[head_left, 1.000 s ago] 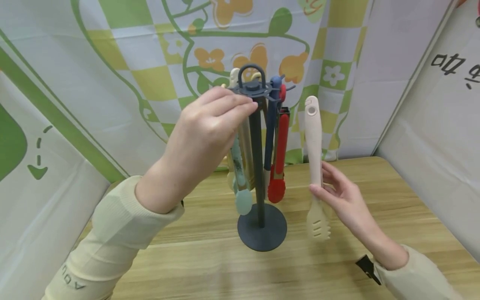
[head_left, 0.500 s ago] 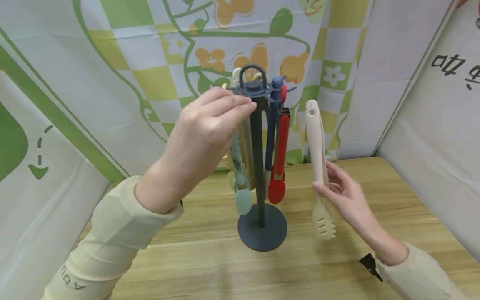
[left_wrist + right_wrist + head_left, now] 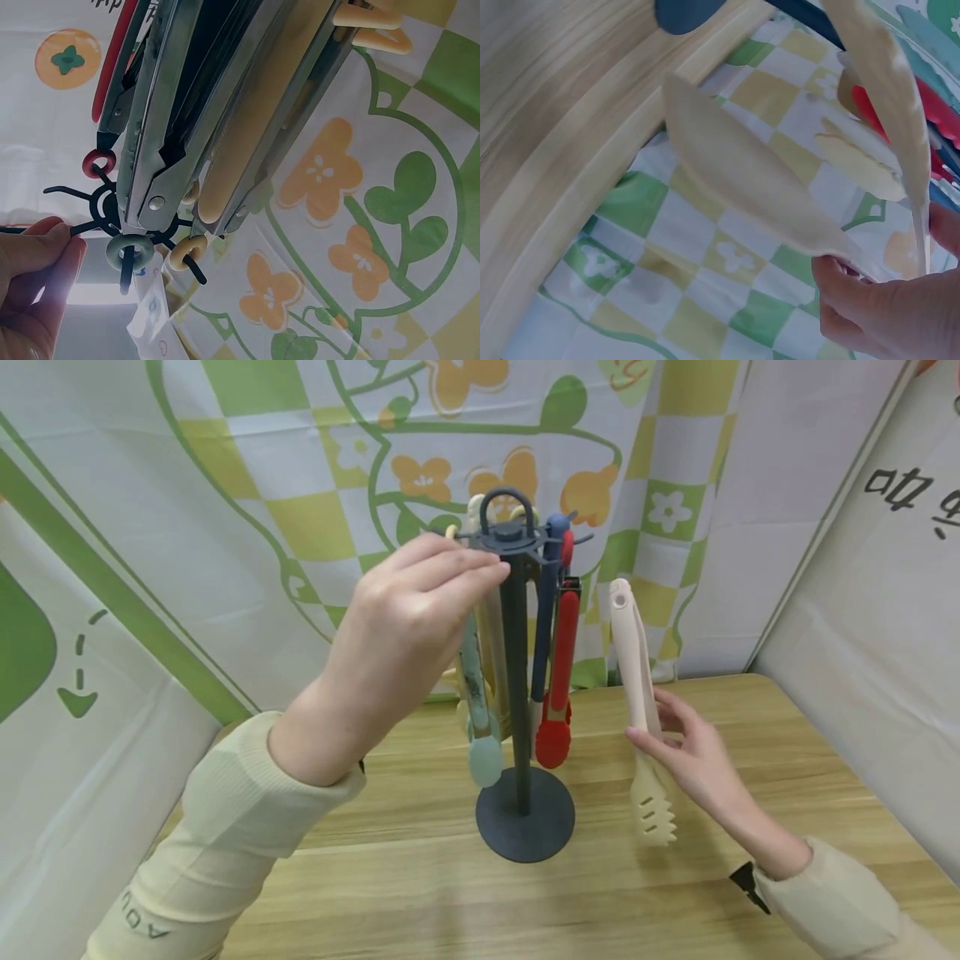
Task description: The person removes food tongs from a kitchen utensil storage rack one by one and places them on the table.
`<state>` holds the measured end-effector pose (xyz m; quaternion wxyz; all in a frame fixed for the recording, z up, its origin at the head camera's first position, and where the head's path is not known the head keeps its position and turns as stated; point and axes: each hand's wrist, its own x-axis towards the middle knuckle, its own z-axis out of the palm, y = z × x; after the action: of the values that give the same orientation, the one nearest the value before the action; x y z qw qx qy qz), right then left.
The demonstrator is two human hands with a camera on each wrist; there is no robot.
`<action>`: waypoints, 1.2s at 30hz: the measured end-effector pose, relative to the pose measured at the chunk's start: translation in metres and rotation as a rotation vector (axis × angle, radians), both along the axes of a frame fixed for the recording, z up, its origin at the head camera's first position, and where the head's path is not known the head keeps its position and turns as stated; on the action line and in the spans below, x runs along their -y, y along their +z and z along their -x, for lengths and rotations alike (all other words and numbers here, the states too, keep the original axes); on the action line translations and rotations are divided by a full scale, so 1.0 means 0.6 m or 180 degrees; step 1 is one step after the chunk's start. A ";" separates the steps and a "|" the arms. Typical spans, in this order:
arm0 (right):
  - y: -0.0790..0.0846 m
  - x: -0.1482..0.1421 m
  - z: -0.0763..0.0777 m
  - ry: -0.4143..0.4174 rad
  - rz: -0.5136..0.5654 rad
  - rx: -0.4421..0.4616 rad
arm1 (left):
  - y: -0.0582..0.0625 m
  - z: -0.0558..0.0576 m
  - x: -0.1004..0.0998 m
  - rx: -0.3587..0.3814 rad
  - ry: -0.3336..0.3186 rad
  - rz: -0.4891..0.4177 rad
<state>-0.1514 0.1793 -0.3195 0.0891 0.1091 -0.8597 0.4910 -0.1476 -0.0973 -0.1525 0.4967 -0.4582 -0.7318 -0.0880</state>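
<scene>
A dark grey utensil stand [image 3: 525,827] with a round base and a looped top stands upright on the table. My left hand [image 3: 405,618] is at its top; in the left wrist view the thumb and fingers pinch one black hook [image 3: 88,225]. Mint tongs [image 3: 485,762], red tongs [image 3: 555,743] and a blue-handled utensil [image 3: 544,627] hang around the pole. To the right, my right hand [image 3: 693,760] grips cream tongs [image 3: 634,660] around the middle, slotted end down, top leaning left. The right wrist view shows their two heads [image 3: 735,172] spread apart.
The wooden table [image 3: 390,893] lies beneath, its far edge by a patterned curtain [image 3: 300,527]. White walls [image 3: 862,610] close in the sides. Yellow-handled tongs [image 3: 262,112] hang from a neighbouring hook, seen in the left wrist view.
The cream tongs have dropped slightly, and their lower end has swung right, so they lean more. My right hand has shifted a little right. The left hand has stayed nearly still at the stand's top.
</scene>
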 end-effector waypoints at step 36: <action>-0.058 -0.033 0.040 -0.0380 -0.0977 0.0256 | 0.000 -0.001 -0.001 0.0036 -0.0003 -0.0040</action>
<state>-0.1753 0.1990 -0.3542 0.0659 0.0504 -0.9324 0.3517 -0.1472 -0.0969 -0.1525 0.4955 -0.4550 -0.7337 -0.0955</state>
